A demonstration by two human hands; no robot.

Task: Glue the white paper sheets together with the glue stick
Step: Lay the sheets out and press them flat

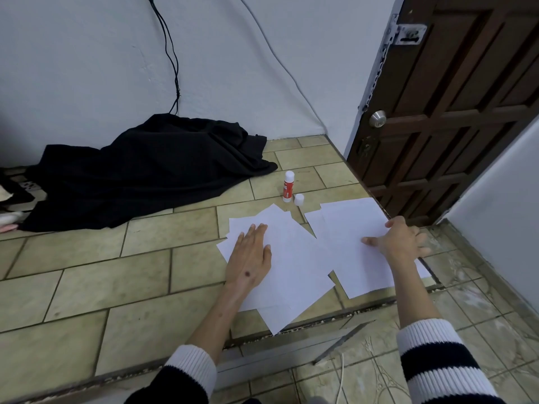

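- The left hand [250, 256] covers part of the left sheets [294, 266], which overlap so their number cannot be told
- The right hand [399, 243] hides the right sheets' [354, 243] far edge; its grip is unclear
- The glue stick [288, 186] label is too small to read
- The black cloth [145, 173] hides where the cable [172, 53] ends
- The door [455, 106] and a bundle [11, 205] at the left are cut by the edges

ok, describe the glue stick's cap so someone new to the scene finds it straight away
Start at the brown door on the right and look down to the tiled floor in front of it. Beyond the white paper sheets stands the glue stick, with its red label. The cap sits just right of it: short, plain white, no label.
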